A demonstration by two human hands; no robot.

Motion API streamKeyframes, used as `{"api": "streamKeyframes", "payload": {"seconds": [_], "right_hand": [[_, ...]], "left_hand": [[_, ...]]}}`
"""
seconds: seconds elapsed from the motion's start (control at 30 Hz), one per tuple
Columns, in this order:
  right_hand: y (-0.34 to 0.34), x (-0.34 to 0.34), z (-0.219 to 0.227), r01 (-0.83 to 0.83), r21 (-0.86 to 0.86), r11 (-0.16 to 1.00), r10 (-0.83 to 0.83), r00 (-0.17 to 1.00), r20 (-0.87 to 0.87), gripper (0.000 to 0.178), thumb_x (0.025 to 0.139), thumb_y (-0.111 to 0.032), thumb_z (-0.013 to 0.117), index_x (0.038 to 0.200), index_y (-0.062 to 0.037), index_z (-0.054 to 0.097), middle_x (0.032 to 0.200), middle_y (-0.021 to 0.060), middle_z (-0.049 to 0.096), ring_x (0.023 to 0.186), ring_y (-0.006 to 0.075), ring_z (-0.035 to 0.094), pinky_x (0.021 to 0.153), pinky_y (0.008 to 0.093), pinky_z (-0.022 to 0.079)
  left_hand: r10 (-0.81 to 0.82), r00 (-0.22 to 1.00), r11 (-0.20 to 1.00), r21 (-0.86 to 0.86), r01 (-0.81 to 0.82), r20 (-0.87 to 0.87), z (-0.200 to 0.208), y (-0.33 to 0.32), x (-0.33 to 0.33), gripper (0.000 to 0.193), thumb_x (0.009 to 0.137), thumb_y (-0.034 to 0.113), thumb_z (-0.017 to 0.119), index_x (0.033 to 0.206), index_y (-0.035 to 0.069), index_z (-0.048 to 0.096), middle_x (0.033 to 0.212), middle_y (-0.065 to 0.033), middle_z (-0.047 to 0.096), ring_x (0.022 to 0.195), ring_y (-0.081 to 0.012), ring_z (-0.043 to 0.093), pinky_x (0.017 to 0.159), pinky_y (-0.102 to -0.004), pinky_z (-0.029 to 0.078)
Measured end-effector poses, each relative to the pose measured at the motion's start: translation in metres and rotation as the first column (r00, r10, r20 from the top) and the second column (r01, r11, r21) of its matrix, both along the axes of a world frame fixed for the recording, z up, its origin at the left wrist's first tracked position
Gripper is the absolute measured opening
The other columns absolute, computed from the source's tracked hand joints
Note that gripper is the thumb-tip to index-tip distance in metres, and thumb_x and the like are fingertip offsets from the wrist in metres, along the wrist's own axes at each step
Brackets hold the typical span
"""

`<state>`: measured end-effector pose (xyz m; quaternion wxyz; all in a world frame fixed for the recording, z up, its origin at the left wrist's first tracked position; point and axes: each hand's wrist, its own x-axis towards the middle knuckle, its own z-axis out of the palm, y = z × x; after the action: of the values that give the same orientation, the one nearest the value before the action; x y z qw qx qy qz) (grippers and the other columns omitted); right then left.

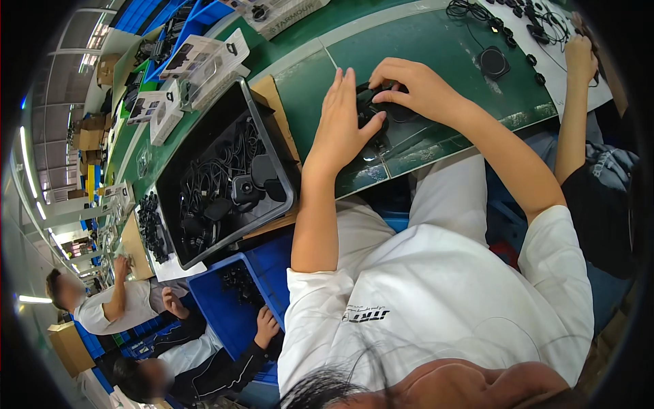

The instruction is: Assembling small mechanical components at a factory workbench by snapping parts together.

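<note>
On the green table in front of me lies a small black device; its exact kind is hard to make out, as my hands partly cover it. My left hand stands along its left side with the fingers stretched straight and the thumb resting against it. From the right, my right hand reaches over with bent fingers and thumb closed on the upper part. Some black parts beside the device sit in shadow under my right hand.
Left of my arm, a black bin holds black cameras and cables. Beyond it are white boxes. A square black device and cables lie far right. A co-worker's arm is at right; others work at left near a blue crate.
</note>
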<state>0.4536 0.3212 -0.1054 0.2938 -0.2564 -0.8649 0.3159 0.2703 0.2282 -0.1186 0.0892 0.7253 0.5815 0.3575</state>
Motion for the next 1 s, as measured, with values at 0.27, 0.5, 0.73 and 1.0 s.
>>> {"api": "streamKeyframes", "payload": {"seconds": [0.27,0.5,0.73,1.0], "right_hand": [[-0.002,-0.011,0.003,0.064,0.049,0.997,-0.07,0.987,0.144,0.009,0.086,-0.016,0.07,0.089,-0.0083,0.066,0.091,-0.0017,0.063,0.081,0.0178,0.056,0.078,0.0299,0.045],[0.003,-0.012,-0.014,0.099,0.28,0.955,-0.104,0.995,0.003,0.013,0.082,-0.019,0.074,0.085,-0.0083,0.067,0.101,-0.0021,0.07,0.084,0.0172,0.061,0.087,0.0293,0.046],[0.006,-0.016,-0.007,0.086,0.148,0.985,-0.097,0.993,0.07,0.015,0.078,-0.023,0.078,0.078,-0.01,0.07,0.106,-0.0019,0.074,0.09,0.0164,0.064,0.094,0.0313,0.045],[0.008,-0.018,-0.011,0.115,0.106,0.988,-0.124,0.989,0.085,0.015,0.078,-0.028,0.078,0.074,-0.0148,0.073,0.1,-0.0061,0.073,0.093,0.0171,0.064,0.1,0.0367,0.042]], "left_hand": [[0.09,0.991,0.995,-0.045,-0.086,0.095,-0.009,-0.02,-0.015,0.04,0.09,0.013,0.066,0.129,0.004,0.062,0.138,-0.0158,0.057,0.129,-0.0347,0.053,0.104,-0.0372,0.043],[0.136,0.954,0.974,-0.21,-0.081,0.265,0.002,-0.013,-0.017,0.03,0.088,0.007,0.068,0.118,0.009,0.071,0.126,-0.0126,0.064,0.105,-0.026,0.064,0.084,-0.0306,0.051],[0.161,0.895,0.961,-0.274,-0.046,0.416,-0.005,-0.006,-0.021,0.029,0.083,0.002,0.071,0.112,0.005,0.071,0.106,-0.0097,0.069,0.087,-0.0186,0.064,0.075,-0.0264,0.051],[0.191,0.761,0.961,-0.274,-0.017,0.62,-0.005,0.002,-0.013,0.027,0.079,-0.001,0.074,0.105,0.002,0.066,0.096,-0.0093,0.07,0.081,-0.0161,0.064,0.074,-0.0258,0.05]]}}
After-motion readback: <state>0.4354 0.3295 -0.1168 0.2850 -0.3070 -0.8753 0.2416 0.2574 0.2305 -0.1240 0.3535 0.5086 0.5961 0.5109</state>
